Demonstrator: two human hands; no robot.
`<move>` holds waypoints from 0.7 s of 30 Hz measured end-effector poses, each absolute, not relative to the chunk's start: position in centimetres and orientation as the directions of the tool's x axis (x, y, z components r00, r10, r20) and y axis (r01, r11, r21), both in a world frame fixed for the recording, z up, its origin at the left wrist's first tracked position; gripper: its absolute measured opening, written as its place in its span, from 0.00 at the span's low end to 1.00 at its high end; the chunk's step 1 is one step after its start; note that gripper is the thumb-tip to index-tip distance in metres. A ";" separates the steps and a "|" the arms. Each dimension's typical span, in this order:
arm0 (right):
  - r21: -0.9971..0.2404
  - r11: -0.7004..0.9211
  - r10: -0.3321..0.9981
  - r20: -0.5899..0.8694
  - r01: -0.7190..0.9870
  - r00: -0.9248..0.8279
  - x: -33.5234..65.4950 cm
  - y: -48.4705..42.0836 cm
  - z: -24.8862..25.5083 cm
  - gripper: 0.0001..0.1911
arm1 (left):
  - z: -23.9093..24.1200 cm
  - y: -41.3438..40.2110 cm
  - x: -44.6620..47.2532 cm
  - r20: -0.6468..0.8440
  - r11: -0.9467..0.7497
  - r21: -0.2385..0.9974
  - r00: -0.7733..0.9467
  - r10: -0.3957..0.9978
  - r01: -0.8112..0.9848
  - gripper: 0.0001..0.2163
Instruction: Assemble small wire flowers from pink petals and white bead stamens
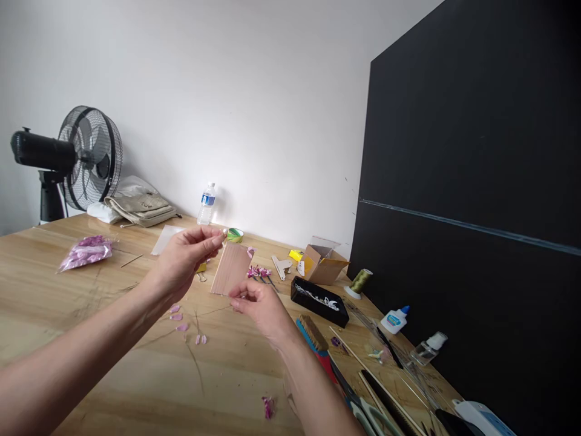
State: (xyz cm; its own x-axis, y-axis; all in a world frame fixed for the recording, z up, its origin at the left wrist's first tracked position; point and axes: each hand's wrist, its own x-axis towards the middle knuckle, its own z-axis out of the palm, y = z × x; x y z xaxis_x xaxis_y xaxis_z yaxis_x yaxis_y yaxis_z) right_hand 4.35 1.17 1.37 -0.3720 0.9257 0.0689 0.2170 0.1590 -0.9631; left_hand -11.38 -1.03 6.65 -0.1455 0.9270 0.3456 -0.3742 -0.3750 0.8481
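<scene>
My left hand (193, 249) is raised over the table, its thumb and forefinger pinched on a small whitish piece too tiny to name. Lower and to the right, my right hand (256, 303) is also pinched closed. A thin strand (215, 311) runs leftward from its fingertips. Between and behind the hands is a flat wooden board (232, 270) with a pink petal (250, 252) at its upper right corner. Loose pink petals (182, 327) and fine stems lie on the tabletop below my left hand.
A black tray (320, 301) of white bits, a cardboard box (323, 264), a brush (313, 333), scissors (363, 412) and a glue bottle (394, 320) are on the right. On the left are a bag of purple petals (88, 250), a pouch (145, 208) and a fan (88, 157).
</scene>
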 end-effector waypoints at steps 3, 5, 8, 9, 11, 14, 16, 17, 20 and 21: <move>-0.934 0.338 0.927 0.309 0.119 -0.211 6.5 -0.1 3.8 0.02 | 5.9 -0.9 -11.0 0.329 -0.342 0.870 -0.101 0.939 -0.354 0.04; -0.874 0.473 0.881 0.469 0.110 -0.058 7.9 -1.4 5.3 0.03 | 5.3 -1.0 -10.6 0.321 -0.324 0.893 -0.064 0.945 -0.313 0.04; -0.758 0.618 0.762 0.642 0.207 0.077 9.1 -3.5 6.9 0.03 | 4.6 -1.3 -9.8 0.302 -0.295 0.924 -0.011 0.953 -0.244 0.05; -0.705 0.660 0.712 0.697 0.261 0.084 9.2 -4.0 7.2 0.02 | 4.4 -1.5 -9.5 0.293 -0.285 0.932 0.002 0.956 -0.225 0.06; -0.572 0.731 0.599 0.799 0.371 0.051 9.3 -4.9 7.7 0.04 | 4.2 -1.8 -8.9 0.277 -0.267 0.942 0.022 0.960 -0.205 0.06; -0.392 0.775 0.475 0.879 0.495 -0.047 9.0 -5.4 8.0 0.06 | 4.2 -2.4 -8.2 0.259 -0.246 0.948 0.042 0.965 -0.204 0.07; -0.326 0.775 0.434 0.897 0.542 -0.081 8.9 -5.5 8.2 0.06 | 4.2 -2.7 -7.9 0.261 -0.246 0.950 0.056 0.964 -0.194 0.07; -0.306 0.771 0.421 0.903 0.558 -0.087 8.9 -5.5 8.2 0.06 | 4.2 -2.8 -7.8 0.267 -0.252 0.950 0.058 0.962 -0.182 0.07; -0.263 0.757 0.403 0.909 0.598 -0.111 8.9 -5.6 8.5 0.07 | 4.1 -2.9 -7.6 0.280 -0.270 0.952 0.053 0.959 -0.147 0.07; -0.248 0.753 0.401 0.907 0.609 -0.127 8.9 -5.7 8.6 0.07 | 4.0 -2.9 -7.6 0.279 -0.270 0.952 0.049 0.959 -0.143 0.07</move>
State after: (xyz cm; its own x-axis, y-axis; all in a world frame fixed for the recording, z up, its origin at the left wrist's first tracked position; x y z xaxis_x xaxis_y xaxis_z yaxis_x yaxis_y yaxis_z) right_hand 8.90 -5.69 8.62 -0.1272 0.4014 0.9070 0.6094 0.7532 -0.2478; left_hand -7.59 -2.90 4.05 0.0492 0.9590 0.2792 -0.1429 -0.2699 0.9522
